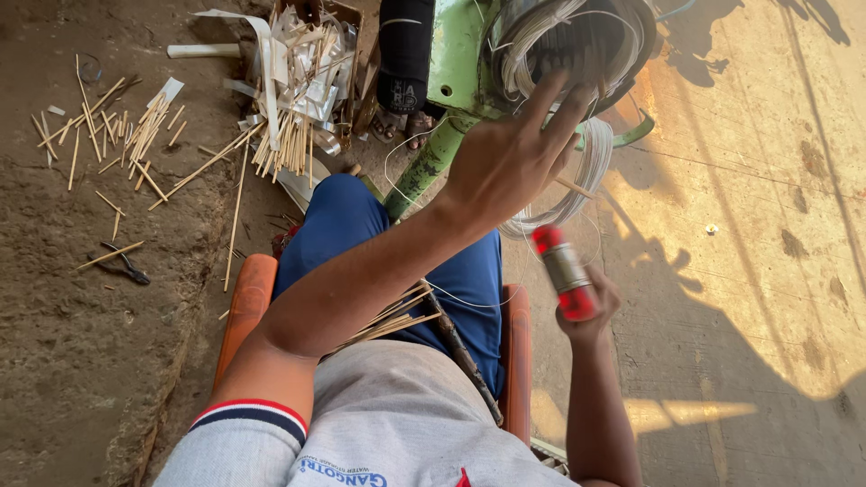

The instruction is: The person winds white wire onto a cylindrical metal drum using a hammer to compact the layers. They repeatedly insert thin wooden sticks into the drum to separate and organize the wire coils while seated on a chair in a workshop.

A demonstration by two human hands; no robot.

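Left hand [505,162] raised toward twelve o'clock, fingers [555,95] spread apart, touching the coiled white wire [591,171] on the green machine [456,54]. Right hand [591,311] at four o'clock, fingers clamped on a red-capped spool [564,271]. Thin bamboo sticks [388,320] across the lap; more sticks [135,135] scattered on the floor at ten o'clock, pliers [122,263] nearby.

The left arm stretches forward toward one o'clock, its left hand [510,158] raised with fingers spread loosely. The right arm is bent close at four o'clock, its right hand [586,307] curled in a grip.
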